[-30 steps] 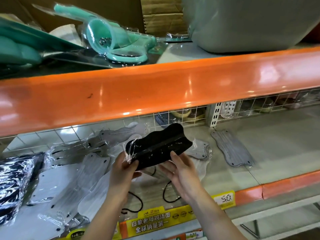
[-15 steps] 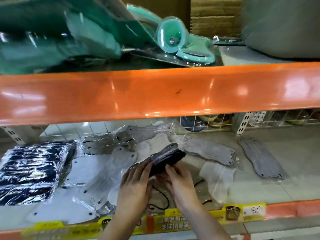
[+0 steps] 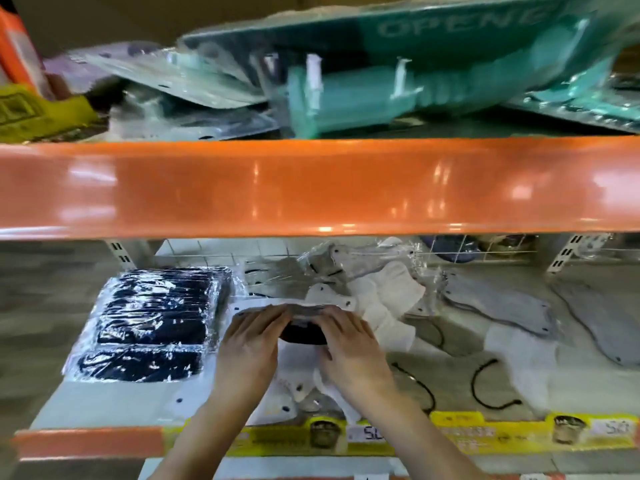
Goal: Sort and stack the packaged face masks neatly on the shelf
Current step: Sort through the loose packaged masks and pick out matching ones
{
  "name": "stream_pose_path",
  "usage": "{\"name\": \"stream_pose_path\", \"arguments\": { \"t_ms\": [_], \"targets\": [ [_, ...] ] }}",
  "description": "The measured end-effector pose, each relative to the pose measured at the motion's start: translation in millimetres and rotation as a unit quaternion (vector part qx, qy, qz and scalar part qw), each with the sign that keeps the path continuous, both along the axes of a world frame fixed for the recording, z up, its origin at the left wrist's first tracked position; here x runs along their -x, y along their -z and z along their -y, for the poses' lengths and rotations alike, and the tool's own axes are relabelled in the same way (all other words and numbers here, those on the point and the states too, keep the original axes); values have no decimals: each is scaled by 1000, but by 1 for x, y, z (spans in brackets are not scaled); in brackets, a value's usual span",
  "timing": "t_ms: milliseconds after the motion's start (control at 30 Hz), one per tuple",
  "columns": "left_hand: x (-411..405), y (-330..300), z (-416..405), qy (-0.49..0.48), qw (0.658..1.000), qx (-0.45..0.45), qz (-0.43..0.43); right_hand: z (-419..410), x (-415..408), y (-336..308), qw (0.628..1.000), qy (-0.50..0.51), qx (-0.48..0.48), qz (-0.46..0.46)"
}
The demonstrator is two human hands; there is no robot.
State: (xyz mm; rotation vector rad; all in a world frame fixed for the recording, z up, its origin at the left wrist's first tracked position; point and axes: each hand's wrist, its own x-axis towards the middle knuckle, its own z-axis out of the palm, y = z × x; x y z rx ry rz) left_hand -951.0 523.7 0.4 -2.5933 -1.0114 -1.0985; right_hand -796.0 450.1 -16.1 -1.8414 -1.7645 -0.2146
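Black mask pack (image 3: 304, 332) between left hand (image 3: 250, 344), right hand (image 3: 349, 344)

Two hands, the left hand (image 3: 247, 344) and the right hand (image 3: 349, 341), hold between them one black packaged mask (image 3: 303, 332). To the left of the grip there is one stack of dark wrapped masks (image 3: 156, 323); how many packs are in it I cannot count. To the right of the grip lie two grey masks (image 3: 498, 306), several white masks (image 3: 384, 299) in a heap, and two loose black ear loops (image 3: 485, 386).
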Motion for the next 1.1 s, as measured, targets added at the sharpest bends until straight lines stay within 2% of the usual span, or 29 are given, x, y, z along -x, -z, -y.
{"name": "stream_pose_path", "arguments": {
  "t_ms": [133,467,633,800,1100],
  "targets": [
    [37,12,-20,0,1000,1,-8,-17,37,7,1000,-1,22,-17],
    [133,19,-57,-58,997,30,-35,-58,123,4,999,-48,0,-17],
    [175,31,-69,-96,994,48,-11,-72,164,5,996,-81,2,-25],
    [204,39,-74,-139,989,49,-15,-81,185,14,988,-144,59,-4],
    [237,72,-84,-142,961,194,-140,-85,200,29,993,-91,73,32]
  ]
}}
